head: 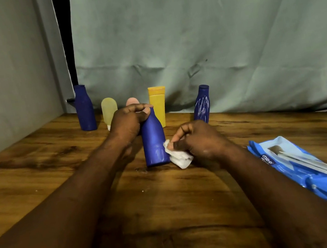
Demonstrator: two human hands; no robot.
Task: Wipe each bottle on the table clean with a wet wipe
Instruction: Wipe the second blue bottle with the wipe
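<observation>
A blue bottle (pixel 153 142) stands upright on the wooden table (pixel 36 165) in the middle. My left hand (pixel 128 122) grips its neck and top from the left. My right hand (pixel 198 139) holds a crumpled white wet wipe (pixel 179 156) against the bottle's lower right side. Behind stand a tall dark blue bottle (pixel 84 108), a pale yellow tube (pixel 109 111), a pink tube (pixel 132 101) mostly hidden by my left hand, an orange-yellow bottle (pixel 158 105) and a small blue bottle (pixel 202 103) with white streaks.
A blue pack of wet wipes (pixel 307 174) lies at the right edge of the table. A grey-green cloth (pixel 209 41) hangs behind the bottles as a backdrop, with a dark gap at the left.
</observation>
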